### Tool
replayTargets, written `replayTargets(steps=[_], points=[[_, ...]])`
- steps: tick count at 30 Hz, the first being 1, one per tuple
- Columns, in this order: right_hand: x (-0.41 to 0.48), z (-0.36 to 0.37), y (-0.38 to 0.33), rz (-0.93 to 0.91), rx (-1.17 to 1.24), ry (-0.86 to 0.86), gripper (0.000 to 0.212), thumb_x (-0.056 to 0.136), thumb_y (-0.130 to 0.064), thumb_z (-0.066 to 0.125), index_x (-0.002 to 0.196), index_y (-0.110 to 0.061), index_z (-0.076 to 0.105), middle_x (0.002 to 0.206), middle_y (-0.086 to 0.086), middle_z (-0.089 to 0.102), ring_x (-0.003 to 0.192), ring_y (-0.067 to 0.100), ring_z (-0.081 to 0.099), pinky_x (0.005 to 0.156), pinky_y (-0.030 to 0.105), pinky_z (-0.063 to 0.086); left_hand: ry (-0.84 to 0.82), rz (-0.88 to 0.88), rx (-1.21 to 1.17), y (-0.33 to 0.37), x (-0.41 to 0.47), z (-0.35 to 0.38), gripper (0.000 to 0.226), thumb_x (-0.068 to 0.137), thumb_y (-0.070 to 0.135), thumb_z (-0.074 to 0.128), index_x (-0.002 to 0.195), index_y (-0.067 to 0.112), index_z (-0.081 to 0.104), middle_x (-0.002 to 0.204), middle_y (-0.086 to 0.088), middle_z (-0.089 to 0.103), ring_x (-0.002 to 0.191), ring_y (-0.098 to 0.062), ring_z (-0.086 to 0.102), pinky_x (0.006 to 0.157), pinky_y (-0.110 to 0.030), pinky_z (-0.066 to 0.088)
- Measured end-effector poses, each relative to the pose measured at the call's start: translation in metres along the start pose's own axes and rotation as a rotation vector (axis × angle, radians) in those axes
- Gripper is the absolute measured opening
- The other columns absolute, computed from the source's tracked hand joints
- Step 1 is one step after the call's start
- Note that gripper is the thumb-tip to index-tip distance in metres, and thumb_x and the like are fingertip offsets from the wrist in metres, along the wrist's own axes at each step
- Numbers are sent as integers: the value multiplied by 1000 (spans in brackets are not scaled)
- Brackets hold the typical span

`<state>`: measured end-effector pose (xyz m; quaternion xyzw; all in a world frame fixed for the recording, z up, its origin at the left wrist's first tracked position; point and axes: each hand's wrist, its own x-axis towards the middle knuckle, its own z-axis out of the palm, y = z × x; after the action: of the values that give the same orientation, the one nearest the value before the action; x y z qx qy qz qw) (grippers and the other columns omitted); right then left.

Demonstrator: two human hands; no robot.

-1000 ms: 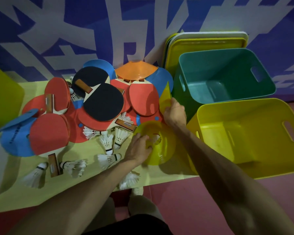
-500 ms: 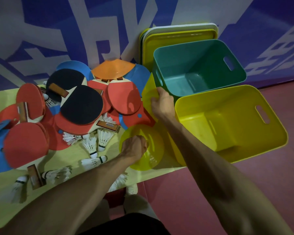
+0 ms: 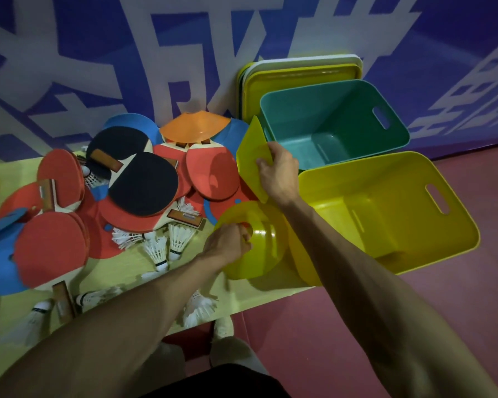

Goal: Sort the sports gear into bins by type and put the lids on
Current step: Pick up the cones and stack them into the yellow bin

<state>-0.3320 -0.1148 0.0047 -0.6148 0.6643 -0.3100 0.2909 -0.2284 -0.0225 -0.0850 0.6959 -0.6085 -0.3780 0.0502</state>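
Yellow plastic disc cone (image 3: 252,156), entry one: stood on edge, pinched at its right rim by the fingers of our right hand (image 3: 279,173), just beside the near-left corner of the empty teal plastic bin (image 3: 391,130).

Entry two, second yellow disc cone (image 3: 260,251): low at the counter (image 3: 121,271) edge, our left hand (image 3: 227,245) gripping it, fingers hooked at the centre hole.

The empty yellow plastic bin (image 3: 443,225) lies to the right of both cones; we judge the right hand nearer either bin, with nothing standing between.

Behind: stacked lids (image 3: 299,73) against the wall. Left: red and black table-tennis paddles (image 3: 144,182), orange cone (image 3: 194,126), white shuttlecocks (image 3: 179,239).
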Motion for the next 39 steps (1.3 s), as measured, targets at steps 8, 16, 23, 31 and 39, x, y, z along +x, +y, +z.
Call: replayTargets(steps=[8,16,23,31,39], points=[[25,-21,-66,-94,122,142,25,87,-20,64,110,-11,64,103,9,70,98,29,62,81,37,49,134,112,-164,8,0,-110,25,80,28,74,97,9,72,89,2,63,90,-14,58,76,-20,39],[22,-1,-156,-256,237,132,31,95,-10,49,125,-9,56,117,13,65,107,28,58,86,32,41,416,206,137,-34,-49,-237,22,82,32,70,79,10,66,81,-3,58,81,-21,56,75,-35,46],[-4,71,-252,-399,297,-32,36,94,1,37,127,-7,51,109,13,61,95,26,54,74,27,33,628,70,169,-121,-120,-336,17,82,28,70,88,12,70,84,-5,65,84,-21,60,75,-35,47],[-53,196,-366,-468,427,-169,26,95,-2,43,117,-9,54,98,1,56,85,16,50,71,25,34,849,-145,147,-256,-207,-418,19,82,30,70,93,14,72,90,-7,68,88,-25,63,76,-38,50],[-103,313,-436,-235,664,-358,24,98,-5,40,113,-17,53,111,6,59,93,17,56,83,37,48,970,-326,83,-377,-252,-449,23,86,28,66,101,12,69,105,-10,64,99,-28,59,73,-32,41]])
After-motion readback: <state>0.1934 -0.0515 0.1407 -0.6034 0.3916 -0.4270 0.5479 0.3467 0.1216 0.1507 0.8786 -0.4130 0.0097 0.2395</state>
